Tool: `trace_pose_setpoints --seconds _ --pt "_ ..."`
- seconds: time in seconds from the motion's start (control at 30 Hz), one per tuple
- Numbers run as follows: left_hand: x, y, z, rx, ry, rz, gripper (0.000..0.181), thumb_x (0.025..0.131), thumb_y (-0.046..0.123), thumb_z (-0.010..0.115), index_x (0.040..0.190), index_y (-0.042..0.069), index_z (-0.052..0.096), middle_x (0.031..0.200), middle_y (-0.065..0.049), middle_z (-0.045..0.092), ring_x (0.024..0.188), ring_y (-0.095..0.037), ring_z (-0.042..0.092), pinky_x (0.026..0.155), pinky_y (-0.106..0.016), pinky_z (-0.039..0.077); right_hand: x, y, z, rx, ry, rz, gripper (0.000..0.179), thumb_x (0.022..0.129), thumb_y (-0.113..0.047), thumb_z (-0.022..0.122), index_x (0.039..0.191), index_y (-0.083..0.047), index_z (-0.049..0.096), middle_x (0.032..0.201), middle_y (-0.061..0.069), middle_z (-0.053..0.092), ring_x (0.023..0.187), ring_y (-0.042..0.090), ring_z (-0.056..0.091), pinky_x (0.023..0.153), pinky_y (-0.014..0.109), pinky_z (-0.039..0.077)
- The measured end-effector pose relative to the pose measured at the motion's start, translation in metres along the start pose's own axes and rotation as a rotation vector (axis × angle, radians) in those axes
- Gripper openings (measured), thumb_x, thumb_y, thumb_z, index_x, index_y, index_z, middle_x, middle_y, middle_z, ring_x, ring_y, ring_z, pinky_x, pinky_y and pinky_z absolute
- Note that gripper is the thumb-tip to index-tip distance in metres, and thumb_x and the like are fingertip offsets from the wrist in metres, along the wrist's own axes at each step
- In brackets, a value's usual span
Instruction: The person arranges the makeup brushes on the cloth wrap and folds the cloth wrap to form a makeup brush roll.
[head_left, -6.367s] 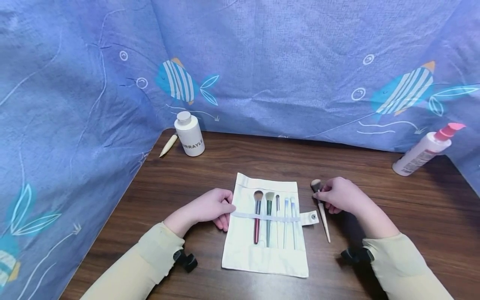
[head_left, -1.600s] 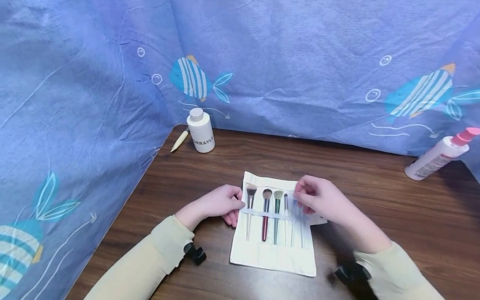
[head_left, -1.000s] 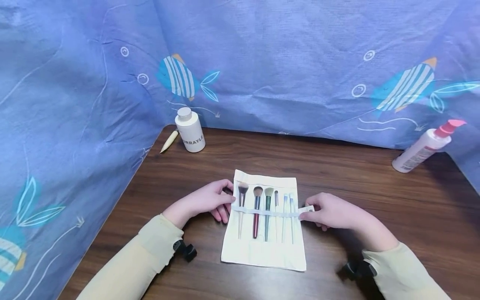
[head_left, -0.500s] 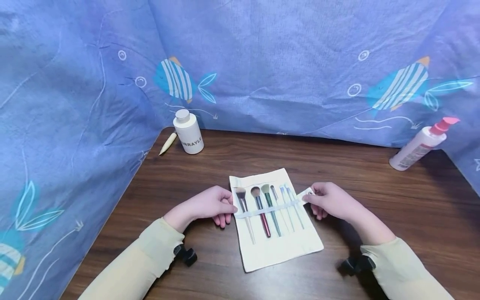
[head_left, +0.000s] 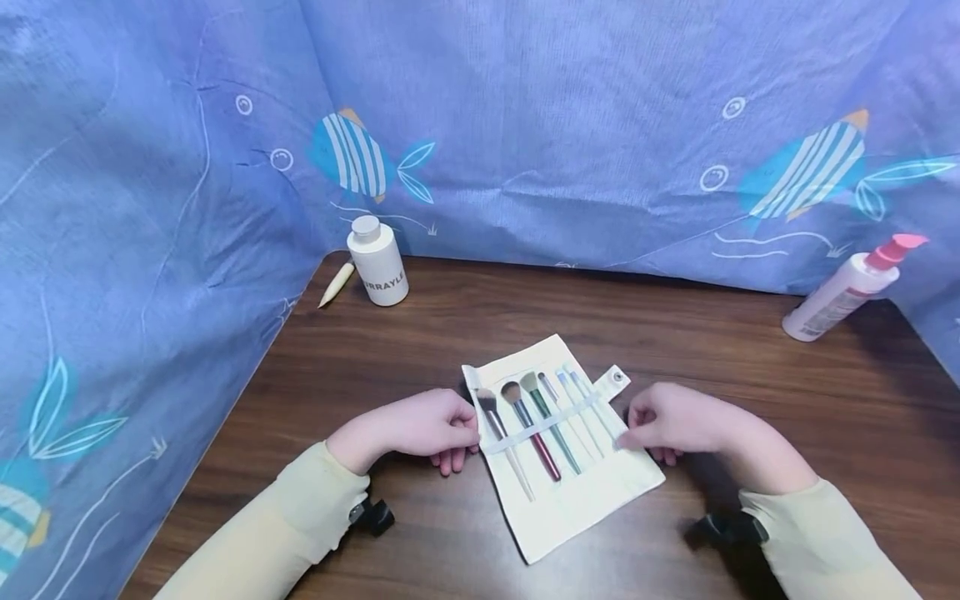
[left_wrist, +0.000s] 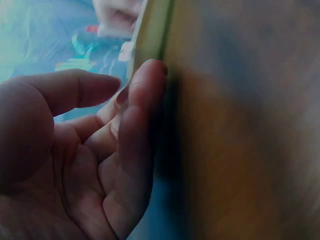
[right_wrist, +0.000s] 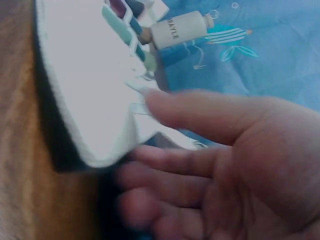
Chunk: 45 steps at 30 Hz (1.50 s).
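Note:
A white fabric brush roll point(head_left: 562, 518) lies unrolled and turned at an angle on the table. Several makeup brushes sit side by side under its pale elastic band, among them a brush with a dark red handle point(head_left: 545, 457) and one with a green handle point(head_left: 564, 447). My left hand point(head_left: 429, 423) pinches the roll's left edge near the band's end. On the opposite side, my right hand point(head_left: 693, 425) grips the right edge, thumb on top and fingers at the underside. The snap tab point(head_left: 613, 381) sticks out above the right hand, free of it.
A white bottle point(head_left: 381, 271) stands at the back left of the wooden table point(head_left: 360, 350), with a cream pointed stick-like item point(head_left: 337, 285) beside it. At the back right stands a pump bottle point(head_left: 836, 300) with a pink top. A blue fish-print cloth point(head_left: 555, 150) hangs behind.
The loose brush from the right side now sits in the roll's left slot. The roll has turned counterclockwise, and my right hand has shifted from the snap tab to the right edge.

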<state>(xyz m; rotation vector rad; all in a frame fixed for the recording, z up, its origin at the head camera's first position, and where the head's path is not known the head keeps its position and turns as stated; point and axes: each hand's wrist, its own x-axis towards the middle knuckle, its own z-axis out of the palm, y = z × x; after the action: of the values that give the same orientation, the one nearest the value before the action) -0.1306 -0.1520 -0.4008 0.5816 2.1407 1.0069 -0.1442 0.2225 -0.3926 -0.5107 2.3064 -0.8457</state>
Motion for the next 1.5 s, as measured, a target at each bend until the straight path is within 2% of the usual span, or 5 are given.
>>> trace_pose_setpoints --seconds 0.37,0.5,0.73,1.07,1.5 --pt "-0.002 -0.017 -0.036 0.142 0.405 -0.046 0.023 0.092 0.005 0.058 0.114 0.011 0.061 0.085 -0.004 0.065 0.060 -0.015 0.062 0.061 -0.032 0.053 -0.010 -0.002 0.004 0.020 -0.179 -0.011 0.017 0.088 -0.008 0.070 0.082 -0.008 0.054 0.052 0.002 0.064 0.043 0.015 0.062 0.041 0.030 0.052" --pt "0.002 -0.017 -0.035 0.140 0.360 0.015 0.042 0.091 0.000 0.062 0.131 0.012 0.058 0.101 -0.006 0.064 0.069 -0.014 0.061 0.065 -0.032 0.055 -0.009 0.001 0.003 0.044 -0.170 -0.008 0.014 0.087 -0.004 0.066 0.087 -0.008 0.052 0.053 0.003 0.063 0.043 0.015 0.062 0.041 0.031 0.052" --pt "0.000 -0.018 -0.035 0.202 0.304 0.047 0.021 0.093 0.007 0.071 0.110 0.018 0.073 0.075 0.004 0.063 0.063 -0.011 0.057 0.062 -0.029 0.051 -0.008 0.006 -0.001 0.083 -0.143 -0.032 0.014 0.088 -0.001 0.062 0.099 -0.005 0.054 0.059 0.003 0.062 0.047 0.016 0.061 0.041 0.030 0.051" --pt "-0.003 -0.014 -0.035 0.263 0.206 0.094 0.011 0.090 0.012 0.076 0.089 0.023 0.077 0.071 0.011 0.066 0.068 -0.008 0.059 0.065 -0.024 0.052 0.001 0.013 -0.011 -0.018 0.181 0.000 0.032 0.095 -0.003 0.060 0.125 -0.003 0.049 0.072 0.003 0.057 0.052 0.018 0.055 0.048 0.033 0.050" --pt "-0.007 0.002 -0.011 0.300 0.039 0.187 0.012 0.086 0.011 0.079 0.080 0.021 0.077 0.065 0.017 0.063 0.060 0.004 0.053 0.060 -0.018 0.047 0.016 0.025 -0.014 0.246 0.395 -0.025 0.029 0.098 0.002 0.061 0.125 0.008 0.052 0.102 0.019 0.059 0.086 0.024 0.069 0.073 0.031 0.064"
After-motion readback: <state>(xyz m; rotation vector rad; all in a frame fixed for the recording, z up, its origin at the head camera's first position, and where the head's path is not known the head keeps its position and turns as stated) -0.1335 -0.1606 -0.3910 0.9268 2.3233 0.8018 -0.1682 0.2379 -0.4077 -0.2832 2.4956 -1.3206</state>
